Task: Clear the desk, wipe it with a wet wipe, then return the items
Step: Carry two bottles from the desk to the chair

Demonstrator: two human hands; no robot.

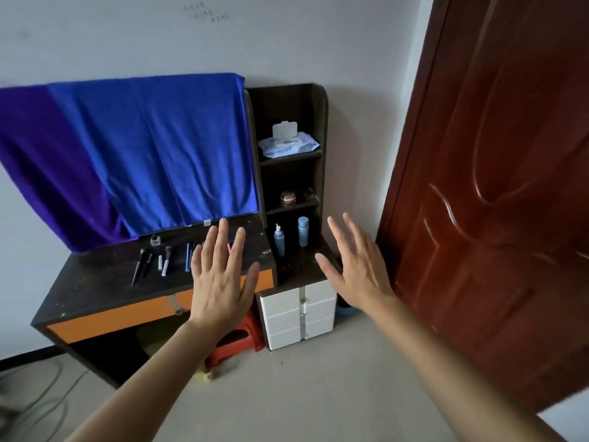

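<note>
Left hand (220, 282) and right hand (357, 269) up, fingers spread wide, holding nothing | dark wooden desk (95, 282): makeup brushes and pens (165, 263) in a row | dark shelf unit (320, 129): top, white-lidded blue wet-wipe pack (288, 143), print unreadable; middle, small round jar (288, 198); bottom, two blue plastic bottles (279, 242).

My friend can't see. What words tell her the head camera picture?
An open left hand and open right hand stretch toward a dark desk holding makeup brushes. A wet wipes pack sits on the top side shelf.
</note>
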